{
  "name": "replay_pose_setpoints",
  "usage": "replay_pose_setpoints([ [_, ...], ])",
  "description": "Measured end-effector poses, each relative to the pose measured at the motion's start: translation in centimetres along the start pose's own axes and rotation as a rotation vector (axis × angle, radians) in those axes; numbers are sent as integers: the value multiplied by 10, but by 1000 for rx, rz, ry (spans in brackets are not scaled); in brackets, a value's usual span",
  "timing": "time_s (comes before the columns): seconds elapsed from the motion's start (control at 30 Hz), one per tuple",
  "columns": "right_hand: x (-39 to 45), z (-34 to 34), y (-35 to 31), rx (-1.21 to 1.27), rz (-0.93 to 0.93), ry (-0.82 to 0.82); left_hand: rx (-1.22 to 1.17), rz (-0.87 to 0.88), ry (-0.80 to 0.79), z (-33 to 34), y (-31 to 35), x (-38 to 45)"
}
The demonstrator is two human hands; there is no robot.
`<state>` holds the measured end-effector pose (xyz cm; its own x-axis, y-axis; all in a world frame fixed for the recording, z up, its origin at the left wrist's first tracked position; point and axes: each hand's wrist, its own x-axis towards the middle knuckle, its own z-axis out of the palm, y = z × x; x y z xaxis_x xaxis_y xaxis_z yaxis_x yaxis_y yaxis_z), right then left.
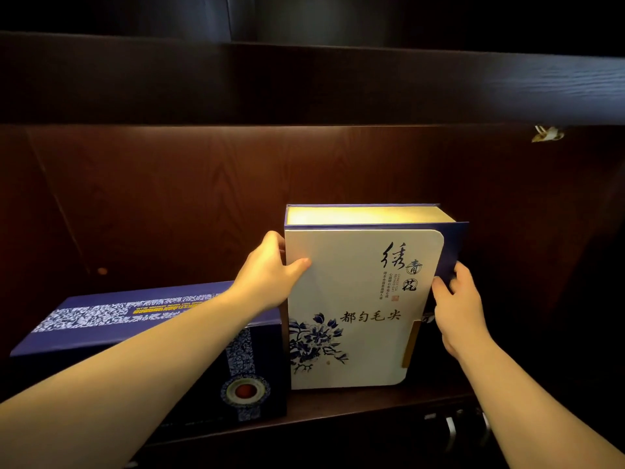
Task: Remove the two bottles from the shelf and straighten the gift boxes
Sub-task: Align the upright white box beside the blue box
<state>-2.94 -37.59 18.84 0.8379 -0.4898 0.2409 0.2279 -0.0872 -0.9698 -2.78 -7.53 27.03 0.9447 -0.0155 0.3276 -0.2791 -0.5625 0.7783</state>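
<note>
A white gift box point(358, 292) with blue flowers and black characters stands upright on the dark wooden shelf point(355, 406), its blue spine to the right. My left hand point(270, 269) grips its left edge, thumb on the front face. My right hand point(456, 306) holds its right edge near the blue flap. To the left lies a dark blue gift box point(111, 319) with a white patterned band and a round emblem on its front; my left forearm crosses over it. No bottles are in view.
The shelf board above point(304, 82) overhangs the compartment. A small pale metal fitting point(548, 133) sits under it at the upper right. Metal handles point(449, 431) show below the shelf edge at the lower right. The back panel point(169, 198) is dark wood.
</note>
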Motion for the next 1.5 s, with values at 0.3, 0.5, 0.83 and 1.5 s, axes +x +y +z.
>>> replay_pose_setpoints([
  [0.3, 1, -2, 2, 39, -10, 3, -3, -30, 21, -5, 8, -22],
  [0.5, 6, -5, 4, 38, 2, -1, -7, -41, 9, -6, 12, -31],
  [0.83, 7, -3, 2, 38, -9, -40, 39, -30, 8, -8, 8, -27],
  [1.5, 0, -7, 1, -48, 7, -18, 48, -41, -2, -9, 3, -27],
])
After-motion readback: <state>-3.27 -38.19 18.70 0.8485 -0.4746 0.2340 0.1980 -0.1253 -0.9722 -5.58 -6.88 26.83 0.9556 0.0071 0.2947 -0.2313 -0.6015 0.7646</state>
